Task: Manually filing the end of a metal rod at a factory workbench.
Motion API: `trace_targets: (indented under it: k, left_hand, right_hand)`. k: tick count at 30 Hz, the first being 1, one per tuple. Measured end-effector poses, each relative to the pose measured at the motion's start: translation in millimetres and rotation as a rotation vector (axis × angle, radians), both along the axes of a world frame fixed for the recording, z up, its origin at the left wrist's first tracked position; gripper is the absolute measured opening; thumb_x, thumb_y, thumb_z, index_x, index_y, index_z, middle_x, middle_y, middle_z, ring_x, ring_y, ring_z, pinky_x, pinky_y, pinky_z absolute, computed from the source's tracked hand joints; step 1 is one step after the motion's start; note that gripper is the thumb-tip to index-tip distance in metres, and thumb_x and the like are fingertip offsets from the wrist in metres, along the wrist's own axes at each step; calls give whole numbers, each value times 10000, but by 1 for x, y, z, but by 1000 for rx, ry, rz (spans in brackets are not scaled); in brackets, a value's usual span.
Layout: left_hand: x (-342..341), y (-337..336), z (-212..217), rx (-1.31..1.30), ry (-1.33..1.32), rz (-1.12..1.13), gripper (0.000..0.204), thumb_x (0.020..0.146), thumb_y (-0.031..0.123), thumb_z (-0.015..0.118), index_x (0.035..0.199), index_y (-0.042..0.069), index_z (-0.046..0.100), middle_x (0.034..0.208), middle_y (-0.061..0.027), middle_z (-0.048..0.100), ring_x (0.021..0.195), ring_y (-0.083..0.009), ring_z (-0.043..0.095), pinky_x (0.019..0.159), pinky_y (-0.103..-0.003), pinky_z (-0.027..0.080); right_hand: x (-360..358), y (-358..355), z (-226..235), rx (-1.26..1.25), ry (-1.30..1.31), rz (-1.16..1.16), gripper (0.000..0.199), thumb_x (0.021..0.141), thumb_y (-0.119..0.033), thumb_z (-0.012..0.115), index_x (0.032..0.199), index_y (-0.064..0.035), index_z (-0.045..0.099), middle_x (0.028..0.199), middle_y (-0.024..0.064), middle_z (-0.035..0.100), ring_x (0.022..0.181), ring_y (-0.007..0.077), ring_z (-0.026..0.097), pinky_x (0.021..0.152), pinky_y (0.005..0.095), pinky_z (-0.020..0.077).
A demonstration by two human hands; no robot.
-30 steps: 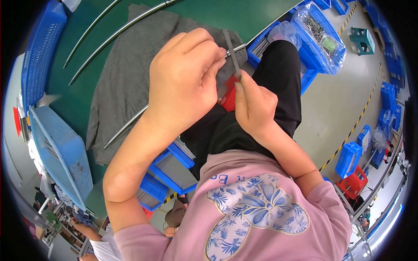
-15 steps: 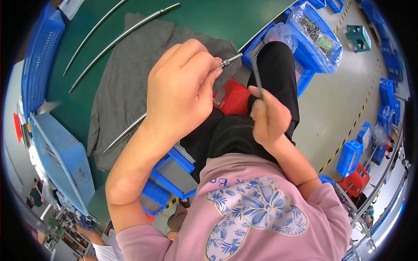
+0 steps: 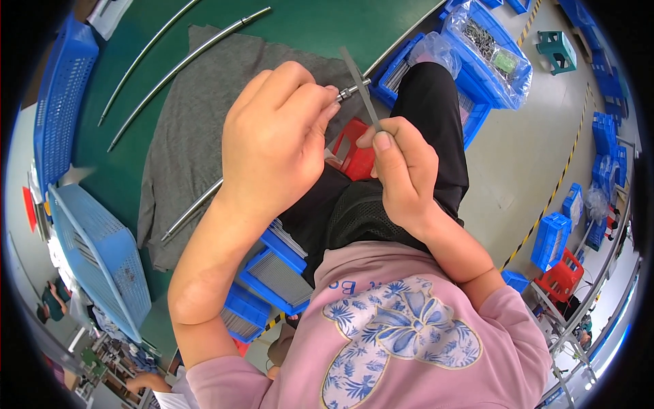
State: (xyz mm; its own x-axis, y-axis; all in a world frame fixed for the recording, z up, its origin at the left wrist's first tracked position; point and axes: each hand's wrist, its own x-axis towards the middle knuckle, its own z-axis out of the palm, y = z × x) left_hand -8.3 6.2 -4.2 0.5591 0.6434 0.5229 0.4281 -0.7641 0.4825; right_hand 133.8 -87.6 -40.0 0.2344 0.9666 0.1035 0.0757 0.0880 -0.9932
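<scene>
My left hand (image 3: 272, 136) is closed around a slim silver metal tube (image 3: 194, 210). Its stepped, ringed end sticks out past my fingertips toward the right, and its other end slants down left over a grey cloth (image 3: 180, 129). Between the thumb and fingers of my right hand (image 3: 407, 167) is a thin, flat grey strip (image 3: 354, 71), perhaps a file, pointing up and left. The strip crosses in view at the tube's ringed end; whether they touch I cannot tell. Two curved metal tubes (image 3: 184, 65) lie farther off, one partly on the cloth.
The green tabletop (image 3: 320, 27) lies under the cloth. Blue mesh baskets (image 3: 102, 245) stand at the left. Blue bins (image 3: 504, 95) at the upper right hold bagged small metal parts; blue trays (image 3: 272, 276) of thin rods sit below my left forearm. A red stool (image 3: 357, 153) shows beyond my lap.
My right hand has moved left and up, bringing the grey strip from right of the tube's end to across it. My left hand has shifted slightly left with the tube.
</scene>
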Motion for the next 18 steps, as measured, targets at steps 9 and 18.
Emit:
trace_targets:
  k: [9,18]
  left_hand:
    - [2,-2,2,0,-14,3,167,638,-14,701,782,28,627,740,-59,538,652,-249,537,567,-340,445]
    - [2,0,2,8,8,-7,168,618,-26,682,761,26,611,738,-61,527,645,-251,527,566,-349,449]
  right_hand:
    - [-4,4,-2,-66,50,31,87,901,-10,499,863,26,569,682,81,582,569,145,519,543,265,407]
    - [-9,11,-6,54,-195,7,46,880,11,518,861,8,560,649,89,568,508,173,519,494,266,403]
